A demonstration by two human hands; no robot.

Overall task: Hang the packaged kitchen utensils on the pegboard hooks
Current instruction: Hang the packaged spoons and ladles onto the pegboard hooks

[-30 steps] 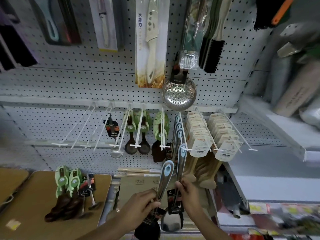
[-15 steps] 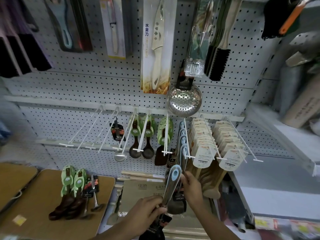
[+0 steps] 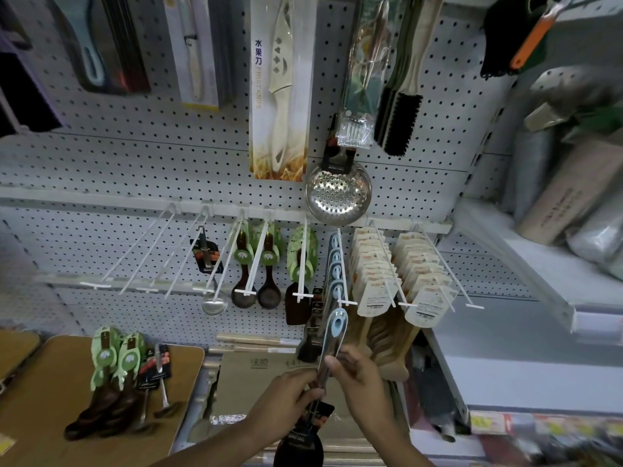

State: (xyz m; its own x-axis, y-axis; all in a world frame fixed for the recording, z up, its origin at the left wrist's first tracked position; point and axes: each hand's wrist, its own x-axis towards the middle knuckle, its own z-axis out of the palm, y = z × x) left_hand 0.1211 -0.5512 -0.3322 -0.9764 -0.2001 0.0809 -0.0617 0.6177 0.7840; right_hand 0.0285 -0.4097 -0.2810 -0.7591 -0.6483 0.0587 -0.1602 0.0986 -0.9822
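The white pegboard (image 3: 141, 156) fills the view, with a row of long white hooks (image 3: 342, 264) across its middle carrying green-carded wooden spoons (image 3: 269, 264) and tan-tagged wooden utensils (image 3: 421, 284). Low at the left, a brown table (image 3: 40, 409) holds more packaged spoons (image 3: 114, 365). The left hand (image 3: 286, 402) and right hand (image 3: 362, 382) both grip a blue-tipped steel utensil (image 3: 332, 342), its hanging hole just below the tip of the hook already loaded with matching ones.

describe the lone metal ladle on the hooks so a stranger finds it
Start at the big round skimmer on the pegboard. In the hook row below it, go left past the green-carded wooden spoons. The small ladle hangs alone there, shiny steel with a black card.
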